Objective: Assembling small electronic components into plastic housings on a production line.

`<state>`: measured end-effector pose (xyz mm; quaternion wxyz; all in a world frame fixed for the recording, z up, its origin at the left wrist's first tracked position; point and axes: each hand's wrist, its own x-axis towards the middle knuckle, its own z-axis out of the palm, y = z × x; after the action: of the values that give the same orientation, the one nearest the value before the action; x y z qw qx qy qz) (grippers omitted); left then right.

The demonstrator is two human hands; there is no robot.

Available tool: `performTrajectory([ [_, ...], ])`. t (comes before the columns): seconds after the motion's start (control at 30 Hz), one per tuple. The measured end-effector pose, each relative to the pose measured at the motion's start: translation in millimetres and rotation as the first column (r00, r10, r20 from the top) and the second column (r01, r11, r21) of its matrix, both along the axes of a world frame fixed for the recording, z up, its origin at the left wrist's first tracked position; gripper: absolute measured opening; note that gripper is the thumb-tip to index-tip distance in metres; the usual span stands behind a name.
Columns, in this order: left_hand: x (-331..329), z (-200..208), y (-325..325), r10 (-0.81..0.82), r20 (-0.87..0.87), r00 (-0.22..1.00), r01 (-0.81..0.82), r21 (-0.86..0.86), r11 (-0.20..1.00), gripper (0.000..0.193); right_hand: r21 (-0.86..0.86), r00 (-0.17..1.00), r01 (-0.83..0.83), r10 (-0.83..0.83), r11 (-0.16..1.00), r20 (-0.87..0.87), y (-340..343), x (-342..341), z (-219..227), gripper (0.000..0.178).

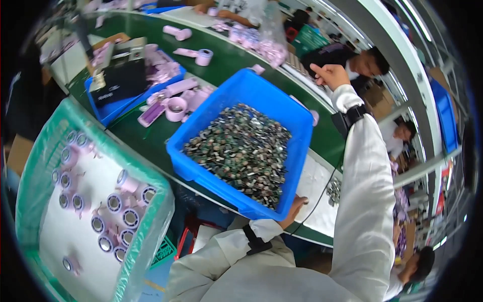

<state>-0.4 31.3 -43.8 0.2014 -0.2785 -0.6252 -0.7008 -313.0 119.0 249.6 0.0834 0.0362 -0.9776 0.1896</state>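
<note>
Blue rectangular plastic bin [302,118]: sitting on the dark green work surface [229,60], tilted slightly, heaped with small dark green and metallic parts [241,151]; near corner being gripped from below.
Left hand [293,207]: curling its fingers around the near corner of the bin, thumb side showing past the rim; wearing a white sleeve with a black wrist strap [255,241].
Black cable [317,201]: trailing from the lower wrist area up along the white sleeve of the other arm.
Small pile of the same parts [334,191]: lying on a white sheet [317,183] just beside the bin's right side.
Green-rimmed tray lined with clear plastic film [37,166]: standing at lower left, apart from the bin, holding pink cylindrical cells [118,204] standing upright on white padding.
Right hand [329,75]: raised well above and beyond the bin, loosely closed with the index finger pointing up, holding nothing; black strap [352,117] circling the wrist.
Pink tape rolls and pink strips [176,103]: lying on the surface just left of the bin's far side.
Second blue tray [113,110]: resting further left, carrying a black flat box [119,82].
Far roll of pink tape [204,57]: standing alone further along the surface.
Other people [370,63]: sitting beyond the far edge, to the right.
</note>
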Motion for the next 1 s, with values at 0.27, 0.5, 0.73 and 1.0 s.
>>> performTrajectory([
  [0.27, -4, 51, -39, -0.124, 0.082, 0.989, 0.140, -0.236, 0.962, 0.018, 0.078, 0.898, 0.427, -0.413, 0.901, -0.154, 296, 84, -67, 0.031],
  [0.5, -3, 56, -41, -0.030, -0.014, 0.999, 0.022, -0.390, 0.921, 0.018, -0.122, 0.500, 0.859, -0.764, 0.497, 0.409, 378, 162, -149, 0.050],
  [0.73, -9, 57, -37, 0.113, -0.059, 0.992, -0.127, -0.509, 0.852, 0.027, -0.216, 0.584, 0.806, -0.683, 0.551, 0.438, 378, 160, -218, 0.048],
  [1.0, -9, 70, -33, 0.028, -0.077, 0.997, -0.072, -0.666, 0.743, 0.038, -0.530, 0.881, 0.471, -0.404, 0.705, 0.246, 303, 195, -158, 0.034],
])
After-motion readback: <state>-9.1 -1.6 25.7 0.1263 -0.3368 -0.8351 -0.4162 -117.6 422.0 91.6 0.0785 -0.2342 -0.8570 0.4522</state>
